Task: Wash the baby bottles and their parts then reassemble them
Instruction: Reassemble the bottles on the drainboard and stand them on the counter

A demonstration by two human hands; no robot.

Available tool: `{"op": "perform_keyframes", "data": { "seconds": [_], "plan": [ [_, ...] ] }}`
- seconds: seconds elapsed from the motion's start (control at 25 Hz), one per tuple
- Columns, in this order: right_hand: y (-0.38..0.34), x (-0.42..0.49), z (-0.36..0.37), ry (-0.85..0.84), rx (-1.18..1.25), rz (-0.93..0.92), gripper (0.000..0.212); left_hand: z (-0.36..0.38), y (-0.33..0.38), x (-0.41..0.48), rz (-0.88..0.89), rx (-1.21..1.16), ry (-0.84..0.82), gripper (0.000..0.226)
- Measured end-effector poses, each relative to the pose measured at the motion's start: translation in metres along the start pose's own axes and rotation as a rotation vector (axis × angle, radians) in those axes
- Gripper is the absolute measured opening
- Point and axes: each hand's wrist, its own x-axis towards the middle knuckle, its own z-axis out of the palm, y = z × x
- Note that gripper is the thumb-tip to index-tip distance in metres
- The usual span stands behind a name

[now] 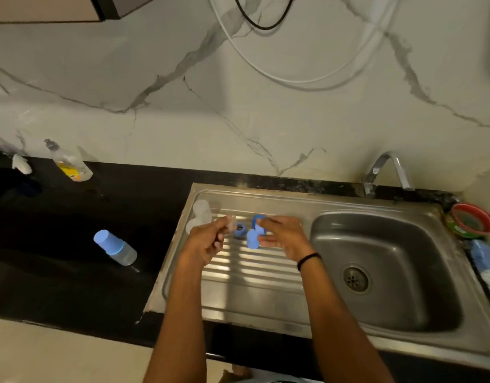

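My left hand (210, 239) hovers over the steel drainboard (249, 275) and pinches a small clear nipple (231, 223) between its fingertips. My right hand (282, 236) reaches in from the right with fingers extended, touching blue bottle parts: a blue cap (252, 239) and another blue piece (258, 221) behind it. A blue ring (239, 228) lies on the drainboard between the hands. A clear bottle body (201, 212) stands at the drainboard's far left corner. An assembled bottle with a blue cap (115, 247) stands on the black counter to the left.
The sink basin (382, 261) with its drain lies to the right, under the tap (387, 170). A dish soap bottle (69, 161) leans at the back of the counter (58, 244). A red bowl (473, 219) and a blue cloth (484, 255) sit right of the sink.
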Motion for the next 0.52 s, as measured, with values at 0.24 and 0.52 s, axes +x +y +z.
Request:
{"op": "perform_keyframes", "data": {
  "seconds": [0.24, 0.52],
  "plan": [
    [-0.009, 0.007, -0.019, -0.085, 0.098, -0.022, 0.021, 0.007, -0.013, 0.004, -0.137, 0.131, 0.029, 0.028],
    [-0.031, 0.005, -0.031, -0.227, 0.2, -0.192, 0.014, 0.006, 0.004, 0.006, -0.164, -0.044, -0.218, 0.032]
  ]
}}
